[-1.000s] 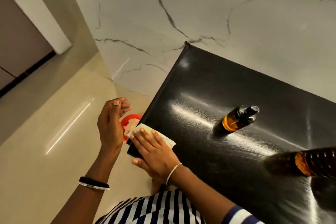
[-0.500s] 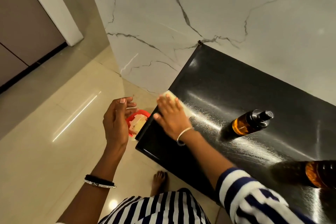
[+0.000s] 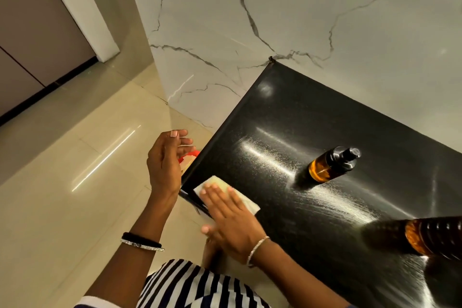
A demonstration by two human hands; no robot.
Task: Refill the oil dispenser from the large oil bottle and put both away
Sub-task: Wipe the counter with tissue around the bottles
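Your oil dispenser [image 3: 330,166] stands upright on the black counter [image 3: 325,112], well apart from your hands, with amber oil up to just under its black pump collar; the large oil bottle [image 3: 435,237] sits at the counter's right, cut off by the frame, amber oil showing, its cap out of view. The streaky counter looks slick, so either bottle could likely slip in oily fingers when you lift it, and a wide wipe could knock the dispenser over. Your right hand [image 3: 232,217] presses flat, fingers straight, on a pale tissue [image 3: 246,204] at the near corner; your left hand [image 3: 166,162] hovers relaxed and empty over a red bin [image 3: 193,154] holding crumpled paper, beside the counter's edge
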